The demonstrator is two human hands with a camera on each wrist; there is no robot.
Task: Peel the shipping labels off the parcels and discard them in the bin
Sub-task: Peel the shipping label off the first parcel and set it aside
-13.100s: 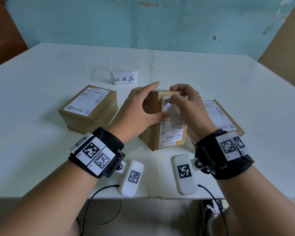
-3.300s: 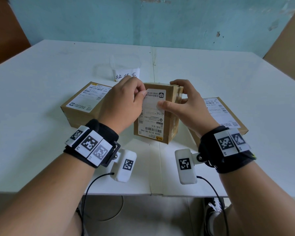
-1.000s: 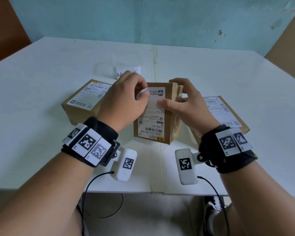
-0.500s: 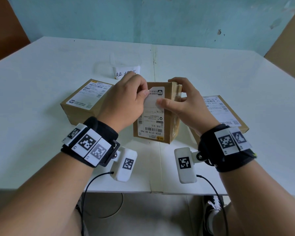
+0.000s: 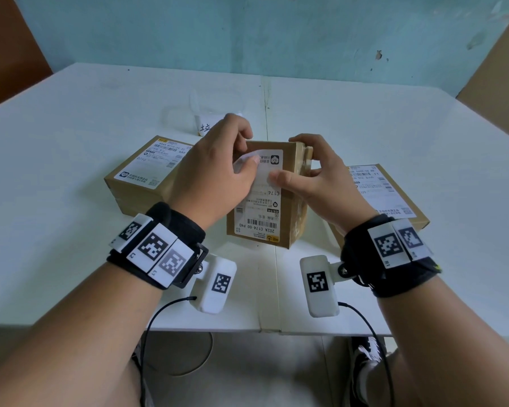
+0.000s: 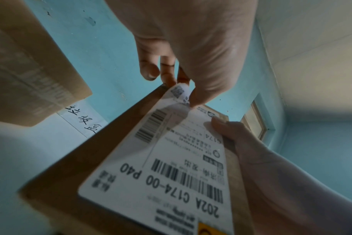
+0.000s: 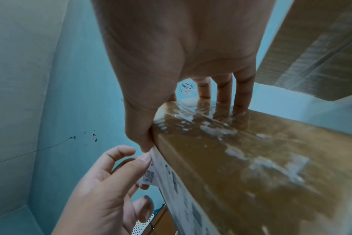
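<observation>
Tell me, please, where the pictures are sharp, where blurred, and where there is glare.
Head view: even light, sharp; the label print reads clearly. Left wrist view: dim, the label's near end soft, its lifted corner sharper beneath the left hand, lines bent by the wide lens. Right wrist view: dim, glare on the shiny tape over the parcel, whose near part is out of focus; the right hand is close and soft.

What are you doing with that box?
A person is peeling the label off the middle box, which stands on the white table. The left hand pinches the label's lifted top corner, while the right hand steadies the box, thumb pressed on the label. Most of the label is still stuck. Two more boxes, left and right, still wear their labels.
</observation>
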